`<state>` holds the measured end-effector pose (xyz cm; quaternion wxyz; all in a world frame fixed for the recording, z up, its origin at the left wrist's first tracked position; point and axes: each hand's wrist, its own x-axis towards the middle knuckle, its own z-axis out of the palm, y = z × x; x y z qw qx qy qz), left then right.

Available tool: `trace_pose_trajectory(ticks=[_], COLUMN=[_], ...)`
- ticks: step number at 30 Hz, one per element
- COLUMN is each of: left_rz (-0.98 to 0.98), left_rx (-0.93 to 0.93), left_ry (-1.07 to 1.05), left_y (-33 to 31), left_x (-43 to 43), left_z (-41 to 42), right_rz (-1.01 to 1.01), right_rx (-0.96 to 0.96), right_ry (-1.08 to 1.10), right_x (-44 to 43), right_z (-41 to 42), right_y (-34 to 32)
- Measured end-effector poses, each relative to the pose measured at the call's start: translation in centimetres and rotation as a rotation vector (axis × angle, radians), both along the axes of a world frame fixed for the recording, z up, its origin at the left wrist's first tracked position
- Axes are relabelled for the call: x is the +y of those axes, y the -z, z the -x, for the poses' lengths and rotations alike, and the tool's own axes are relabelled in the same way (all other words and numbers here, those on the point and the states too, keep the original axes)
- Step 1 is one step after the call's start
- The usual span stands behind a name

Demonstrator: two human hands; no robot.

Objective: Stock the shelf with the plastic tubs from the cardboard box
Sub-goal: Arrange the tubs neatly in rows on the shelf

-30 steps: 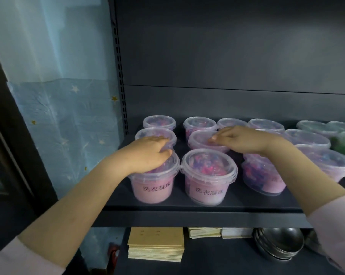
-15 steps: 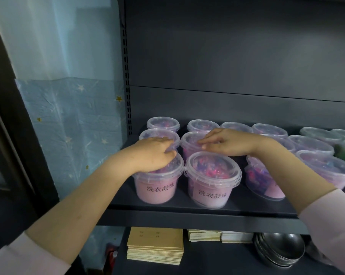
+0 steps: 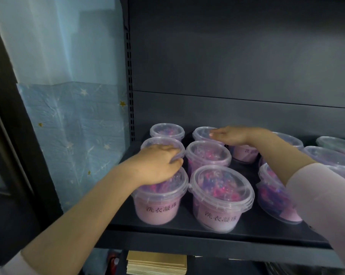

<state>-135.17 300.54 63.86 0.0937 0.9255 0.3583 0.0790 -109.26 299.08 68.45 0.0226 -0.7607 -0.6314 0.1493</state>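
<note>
The left hand (image 3: pixel 155 168) still cups the front-left clear plastic tub of pink and purple beads (image 3: pixel 159 203), fingers curled over its lid's far rim. Upper centre, the flat, empty right hand (image 3: pixel 233 135) has moved from the middle row to a back-row tub (image 3: pixel 202 133) on the dark metal shelf (image 3: pixel 167 237); likely squaring rows, making room. Pink labels (image 3: pixel 161 210) read 洗衣凝珠.

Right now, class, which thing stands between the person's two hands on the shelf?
One lidded pink tub, in the middle row, stands between the left hand and the right hand, seen in the head view.
</note>
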Motion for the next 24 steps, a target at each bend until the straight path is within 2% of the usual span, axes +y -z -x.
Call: trace_pose_trajectory(ticks=[5, 9, 18, 24], left_rz=[0.001, 0.011, 0.010, 0.010], left_rx=[0.001, 0.025, 0.035, 0.031], left_ry=[-0.004, -0.004, 0.000, 0.011], left_y=[-0.2, -0.5, -0.4, -0.4], left_x=[-0.1, -0.3, -0.3, -0.3], left_z=[-0.1, 0.0, 0.1, 0.2], right_rz=[-0.008, -0.013, 0.000, -0.184], right_rx=[-0.005, 0.015, 0.020, -0.006], right_ry=[0.116, 0.017, -0.035, -0.149], right_x=[1.4, 2.0, 2.4, 0.1], right_z=[0.4, 1.3, 1.7, 1.9], right_y=[0.3, 0.8, 1.0, 0.4])
